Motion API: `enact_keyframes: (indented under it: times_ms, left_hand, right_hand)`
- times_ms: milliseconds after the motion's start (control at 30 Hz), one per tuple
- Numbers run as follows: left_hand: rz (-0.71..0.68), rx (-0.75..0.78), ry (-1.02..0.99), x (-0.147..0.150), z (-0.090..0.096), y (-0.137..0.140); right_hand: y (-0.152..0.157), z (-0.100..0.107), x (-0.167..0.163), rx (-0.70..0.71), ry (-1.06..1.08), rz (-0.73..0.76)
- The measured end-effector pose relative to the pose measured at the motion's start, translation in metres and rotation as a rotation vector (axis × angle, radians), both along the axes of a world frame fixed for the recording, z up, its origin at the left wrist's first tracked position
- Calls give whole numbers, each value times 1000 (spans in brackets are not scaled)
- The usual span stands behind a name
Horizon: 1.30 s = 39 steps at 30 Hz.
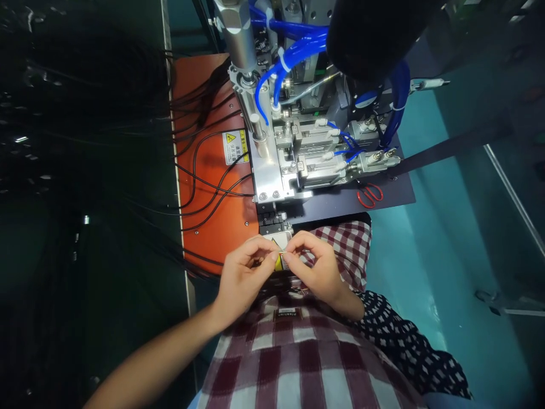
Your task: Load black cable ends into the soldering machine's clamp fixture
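Close in front of the checked apron [293, 346], my left hand [247, 270] and my right hand [317, 264] meet with fingertips nearly touching. Each hand is closed in a pinch of thumb and forefinger. Between the fingertips shows a short, thin, pale strand that looks like a thin wire [282, 252]; its ends are hidden by the fingers. Just beyond and below the hands lies the front of the metal machine [268, 179], with a yellow warning label partly covered by my fingers.
Several black cables [213, 190] run across the orange board [213, 227] at the left. Blue air tubes [304, 48] arch over the machine. Red-handled scissors [370, 196] lie on the dark plate [395, 193] to the right. A dark rounded object [374, 34] blocks the view at the top.
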<state>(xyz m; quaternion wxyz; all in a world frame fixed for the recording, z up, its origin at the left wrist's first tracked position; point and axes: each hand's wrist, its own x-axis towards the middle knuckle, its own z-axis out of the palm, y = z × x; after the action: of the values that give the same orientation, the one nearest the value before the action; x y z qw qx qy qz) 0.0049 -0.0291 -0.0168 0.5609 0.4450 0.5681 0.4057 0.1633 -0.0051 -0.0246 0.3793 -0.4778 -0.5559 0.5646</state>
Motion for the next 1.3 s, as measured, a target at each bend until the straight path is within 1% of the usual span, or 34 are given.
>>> enact_keyframes:
  times_ms: [300, 467, 567, 800, 933, 1167, 1300]
  left_hand:
    - [36, -73, -54, 0, 4, 1]
    - [31, -102, -78, 0, 5, 1]
    - [26, -109, -73, 0, 6, 1]
    - [-1, -92, -40, -2, 5, 0]
    - [-11, -77, -30, -2, 5, 2]
    - [-20, -72, -19, -3, 4, 1]
    - [-23, -62, -12, -3, 5, 0]
  right_hand:
    - [-5, -3, -2, -45, 28, -16]
    - [5, -1, 7, -164, 83, 22]
    - [12, 0, 9, -185, 97, 27]
    - [16, -2, 9, -153, 107, 118]
    - [16, -3, 9, -85, 103, 151]
    - [17, -4, 11, 16, 83, 118]
    - [17, -4, 12, 30, 68, 114]
